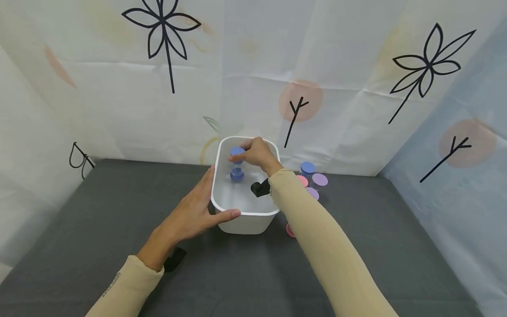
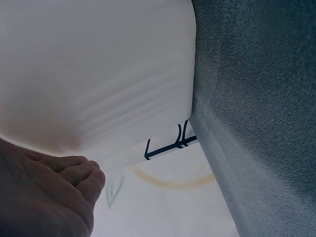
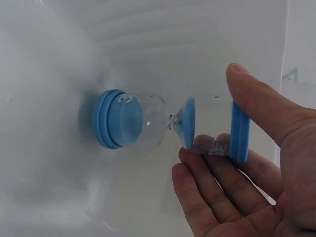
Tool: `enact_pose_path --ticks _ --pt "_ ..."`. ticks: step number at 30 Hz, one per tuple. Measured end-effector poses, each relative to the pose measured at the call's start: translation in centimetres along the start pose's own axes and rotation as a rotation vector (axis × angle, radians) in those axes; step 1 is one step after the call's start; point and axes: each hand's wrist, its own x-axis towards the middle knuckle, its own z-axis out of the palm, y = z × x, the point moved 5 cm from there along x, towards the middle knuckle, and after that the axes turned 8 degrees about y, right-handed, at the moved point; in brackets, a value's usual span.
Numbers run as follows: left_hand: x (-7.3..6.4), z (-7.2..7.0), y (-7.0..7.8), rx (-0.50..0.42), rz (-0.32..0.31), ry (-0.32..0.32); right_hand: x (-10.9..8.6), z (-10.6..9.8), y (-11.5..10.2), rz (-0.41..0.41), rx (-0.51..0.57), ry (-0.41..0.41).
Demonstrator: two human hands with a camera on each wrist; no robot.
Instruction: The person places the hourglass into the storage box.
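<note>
Grey tabletop (image 1: 119, 211), white tub (image 1: 246, 223), plant-print backdrop (image 1: 249, 66)

White patterned backdrop (image 1: 253, 53), grey tabletop (image 1: 115, 215)

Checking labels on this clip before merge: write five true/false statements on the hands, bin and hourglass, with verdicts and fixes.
1. The right hand holds a blue-capped hourglass within the white bin. True.
2. The hourglass is held by its lower cap. False: it is held near its upper end.
3. The left hand touches the bin. True.
4. All the sand is in one bulb. False: blue sand shows in both.
5. Purple caps show to the left of the bin. False: the purple caps are to its right.
</note>
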Motion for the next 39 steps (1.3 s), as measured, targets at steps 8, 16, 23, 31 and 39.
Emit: enact_pose_path --ticks 8,16,23,31,39 --pt "0.1 -0.2 0.2 -0.001 -0.014 -0.003 0.2 0.4 0.1 -0.014 -0.071 -0.084" --pt "0.3 -0.2 0.3 -0.006 -0.007 -0.009 0.0 0.4 -0.2 -0.018 -0.067 -0.104" --pt "0.2 -0.2 0.2 -0.002 -0.002 -0.011 0.2 0.4 -0.1 0.002 -0.052 -0.087" --pt "0.1 -0.2 0.1 0.005 0.005 0.001 0.3 -0.1 -0.7 0.016 -0.024 -0.059" --pt "0.0 -0.1 0.0 0.004 -0.002 0.008 -0.5 -1.9 -1.6 0.006 0.045 -0.067"
